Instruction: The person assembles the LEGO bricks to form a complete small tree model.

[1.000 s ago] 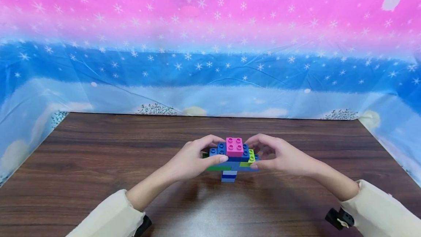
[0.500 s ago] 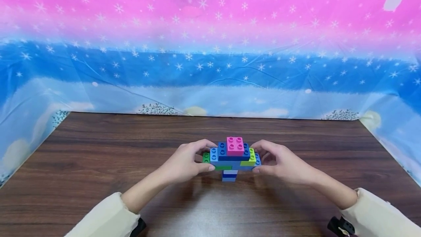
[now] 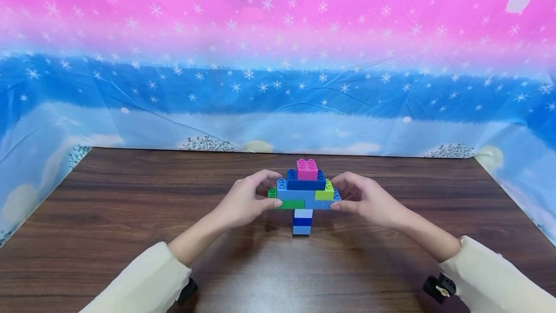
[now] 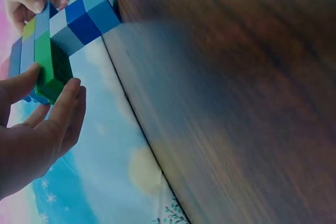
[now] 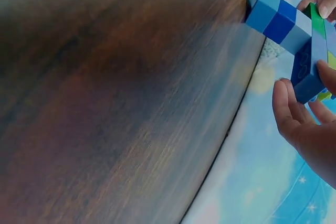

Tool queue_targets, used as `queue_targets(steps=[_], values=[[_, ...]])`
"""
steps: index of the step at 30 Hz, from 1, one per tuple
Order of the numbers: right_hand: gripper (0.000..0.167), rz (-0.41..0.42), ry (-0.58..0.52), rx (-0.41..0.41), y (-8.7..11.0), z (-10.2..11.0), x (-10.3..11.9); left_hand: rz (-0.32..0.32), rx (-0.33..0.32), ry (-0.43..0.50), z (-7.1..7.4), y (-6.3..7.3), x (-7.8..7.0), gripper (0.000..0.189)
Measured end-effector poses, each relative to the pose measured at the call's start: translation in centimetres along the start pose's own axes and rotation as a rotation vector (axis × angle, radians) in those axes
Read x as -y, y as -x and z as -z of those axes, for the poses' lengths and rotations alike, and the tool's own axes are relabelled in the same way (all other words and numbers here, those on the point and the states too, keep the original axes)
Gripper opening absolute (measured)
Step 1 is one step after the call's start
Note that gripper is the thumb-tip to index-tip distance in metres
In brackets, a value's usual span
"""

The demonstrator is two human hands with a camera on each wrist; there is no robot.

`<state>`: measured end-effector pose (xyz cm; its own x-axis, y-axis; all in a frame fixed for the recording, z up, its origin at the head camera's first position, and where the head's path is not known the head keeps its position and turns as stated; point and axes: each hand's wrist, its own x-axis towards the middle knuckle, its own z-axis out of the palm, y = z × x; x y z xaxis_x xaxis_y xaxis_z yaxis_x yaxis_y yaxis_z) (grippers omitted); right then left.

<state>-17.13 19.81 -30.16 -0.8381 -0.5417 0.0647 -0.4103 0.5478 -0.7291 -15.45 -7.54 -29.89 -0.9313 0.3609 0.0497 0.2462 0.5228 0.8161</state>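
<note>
A stack of toy building bricks (image 3: 299, 185) stands in the middle of the table, narrow below and wide above. Its column (image 3: 302, 222) has light blue, dark blue and pale bricks, its foot right at the tabletop. A pink brick (image 3: 307, 169) tops a dark blue one. My left hand (image 3: 247, 199) pinches the left end, thumb in front on the green brick (image 4: 50, 66), fingers behind and below. At the right end, my right hand (image 3: 371, 199) pinches the blue brick (image 5: 310, 80) beneath a lime brick (image 3: 324, 191). Fingers behind the stack are partly hidden in the head view.
The dark wooden table (image 3: 130, 197) reaches back to a pink and blue snowflake cloth (image 3: 278, 86) hung behind and at both sides. Black wrist devices (image 3: 439, 289) sit below the cream sleeves (image 3: 139, 279).
My left hand first shifted outward to the stack's left end. Since then both hands have moved up in view with the stack's top, and more of the column shows.
</note>
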Motion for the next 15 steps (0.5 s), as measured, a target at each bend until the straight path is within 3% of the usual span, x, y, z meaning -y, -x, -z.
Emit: queue_targets(steps=[8,15], values=[[0.026,-0.076,-0.214,0.014,-1.8,-0.1,-1.1,0.046,-0.004,-0.005,0.2,-1.6,0.9,0.042],[0.025,-0.135,-0.218,0.022,-2.3,-0.2,-1.7,0.126,0.037,0.064,-0.2,-2.9,1.2,0.041]])
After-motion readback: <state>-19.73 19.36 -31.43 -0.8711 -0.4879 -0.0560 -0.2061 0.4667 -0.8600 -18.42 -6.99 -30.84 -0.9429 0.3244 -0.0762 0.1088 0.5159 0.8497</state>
